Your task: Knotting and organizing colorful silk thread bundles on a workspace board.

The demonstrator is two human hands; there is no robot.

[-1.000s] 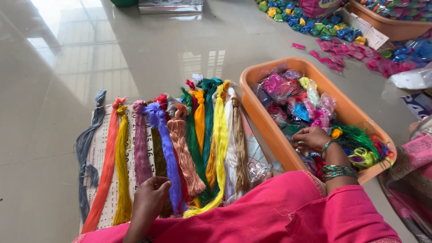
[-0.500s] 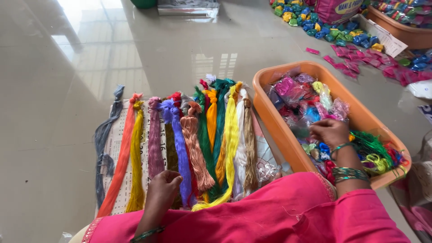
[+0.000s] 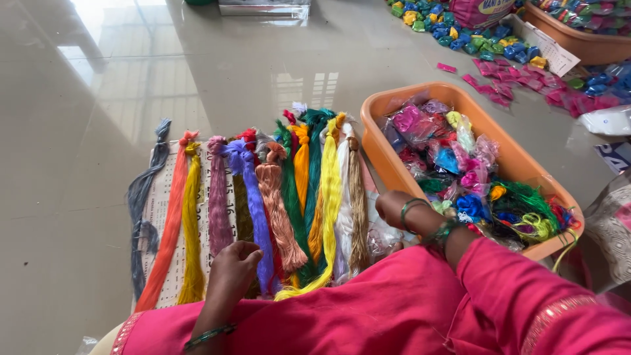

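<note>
Several coloured thread skeins (image 3: 276, 197) lie side by side on a printed sheet (image 3: 158, 217) on the floor. My left hand (image 3: 231, 268) rests on their near ends, fingers curled on the violet skein (image 3: 253, 190) beside an olive one. My right hand (image 3: 396, 207), with green bangles at the wrist, is at the near left rim of the orange tub (image 3: 526, 164), above some clear plastic packets (image 3: 384, 235). Its fingers are hidden, so I cannot tell if it holds anything. The tub is filled with small bags of coloured thread (image 3: 453, 161) and loose green thread (image 3: 526, 197).
My pink-clothed lap (image 3: 394, 309) fills the bottom of the view. Heaps of small coloured packets (image 3: 480, 39) lie on the glossy tile floor at the far right, beside another orange tub (image 3: 578, 39). A white bag (image 3: 608, 121) lies at the right.
My right hand has come out of the tub's contents and moved left to its near rim, next to the skeins. My left hand has stayed on the skeins' near ends.
</note>
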